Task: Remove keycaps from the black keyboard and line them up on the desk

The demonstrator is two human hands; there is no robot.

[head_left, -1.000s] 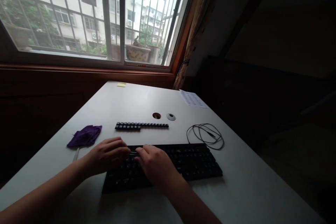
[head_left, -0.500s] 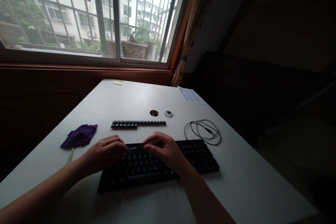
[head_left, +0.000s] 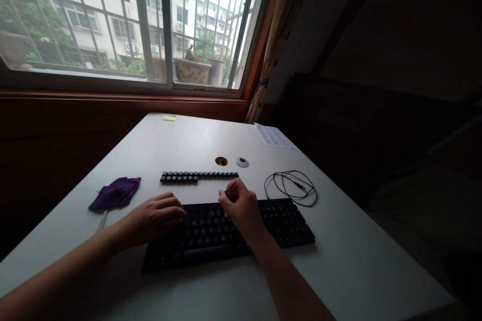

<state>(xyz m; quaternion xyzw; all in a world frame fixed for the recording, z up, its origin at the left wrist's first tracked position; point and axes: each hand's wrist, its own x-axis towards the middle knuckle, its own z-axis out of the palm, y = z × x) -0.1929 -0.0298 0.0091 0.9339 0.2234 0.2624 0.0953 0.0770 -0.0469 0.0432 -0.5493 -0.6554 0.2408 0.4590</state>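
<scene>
A black keyboard [head_left: 205,246] lies at a slight slant on the white table, near me. My left hand [head_left: 160,214] rests over its upper left part with the fingers stretched out; its thumb is hidden. In a pinch, my right hand [head_left: 241,206] holds a thin wire-like tool [head_left: 234,185] above the upper middle of the keyboard. The tool's lower end is dark against the keys, and I cannot make out whether it touches one. Beyond the keyboard, loose black keycaps [head_left: 199,175] are lined up in two rows, the nearer row being shorter.
A purple cloth [head_left: 116,193] lies at the left, with a pale stick-like handle [head_left: 102,219] by it. A coiled black cable [head_left: 289,184] sits behind the keyboard's right side. Farther back are a cable hole [head_left: 221,161], its round cover [head_left: 242,162], printed paper [head_left: 274,136] and yellow notes [head_left: 169,117].
My hands have moved apart. The right has turned more upright with the thin tool, which stretched between both hands before. The left has let go of the tool and settled onto the keyboard.
</scene>
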